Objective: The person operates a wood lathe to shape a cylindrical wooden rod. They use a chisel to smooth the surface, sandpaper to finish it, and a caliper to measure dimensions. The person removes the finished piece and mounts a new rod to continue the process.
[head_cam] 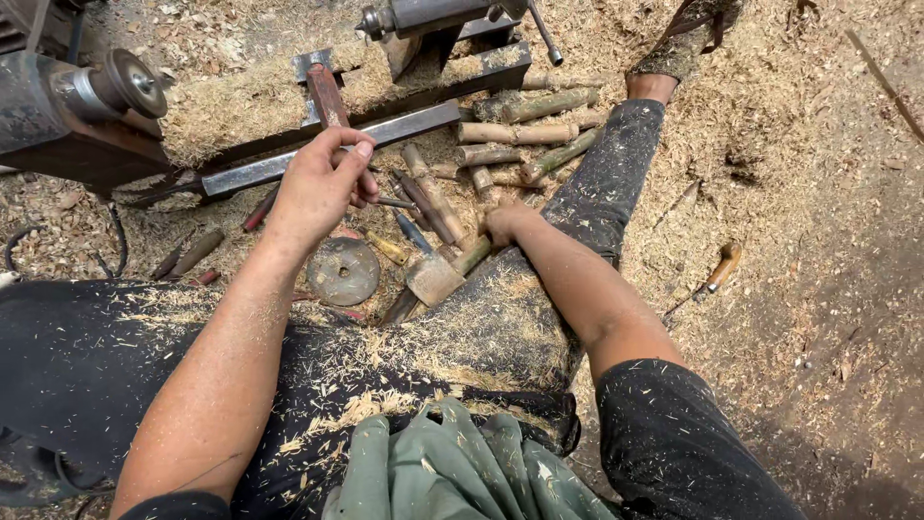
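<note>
While the fingers of the left hand (322, 183) are curling loosely together, thumb meeting fingertips, they are pinching the near end of a thin dark metal rod (395, 202) that is pointing right over the sawdust. Whether the pinch is firm cannot be told. Just near of that hand, a round rusty metal disc (343, 272) is lying flat on the ground.

Further right, the fingers of the right hand (505, 223) are wrapping around the wooden handle of a hammer (435, 277), whose blocky head is resting on the dark trouser leg, just right of the disc.

Beyond both hands, a scatter of chisels and tool handles (428, 197) is lying among the shavings, and cut bamboo pieces (525, 133) are piling up at the far right of them. Behind these, the steel bed of a lathe (332, 152) is running across the far left. Well off to the right, a wooden-handled tool (722, 267) is lying alone on the dirt.
</note>
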